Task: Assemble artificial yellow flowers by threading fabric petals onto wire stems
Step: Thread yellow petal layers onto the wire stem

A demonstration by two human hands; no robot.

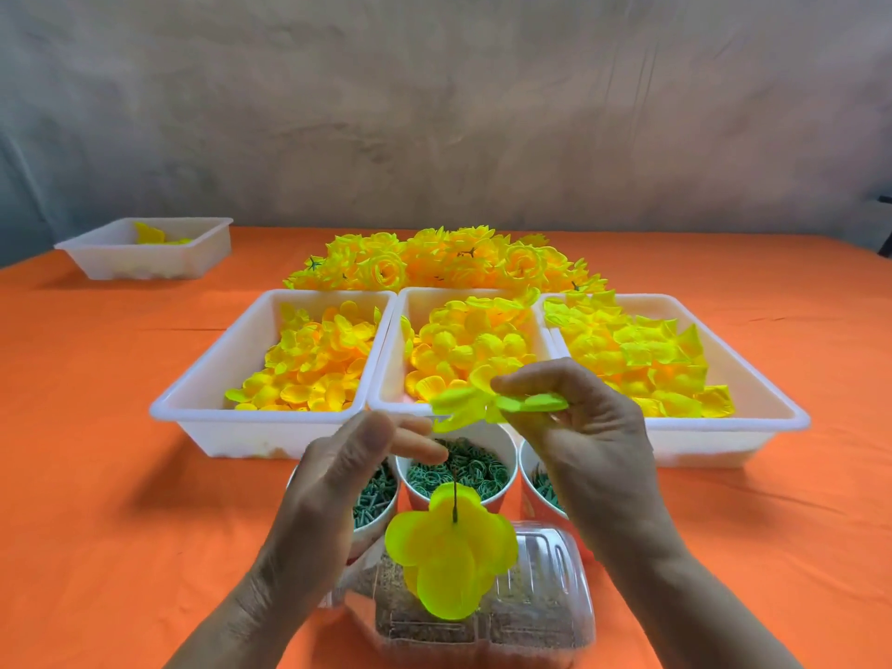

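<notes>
My left hand (347,480) pinches the top of a thin dark wire stem (454,494) between thumb and fingers. Yellow fabric petals (449,552) hang threaded on that stem, low above a clear box. My right hand (584,427) pinches a loose yellow-green petal layer (482,403) just above and right of the stem's top, apart from it. Three white trays hold loose petals: left tray (193,403), middle tray (386,374), right tray (772,408). A heap of finished yellow flowers (444,258) lies behind the trays.
Three cups with green plastic parts stand before the trays: left cup (381,494), middle cup (463,470), right cup (540,480). A clear plastic box (531,610) of brownish pieces sits nearest me. A small white tray (149,255) stands far left on the orange tablecloth (96,475).
</notes>
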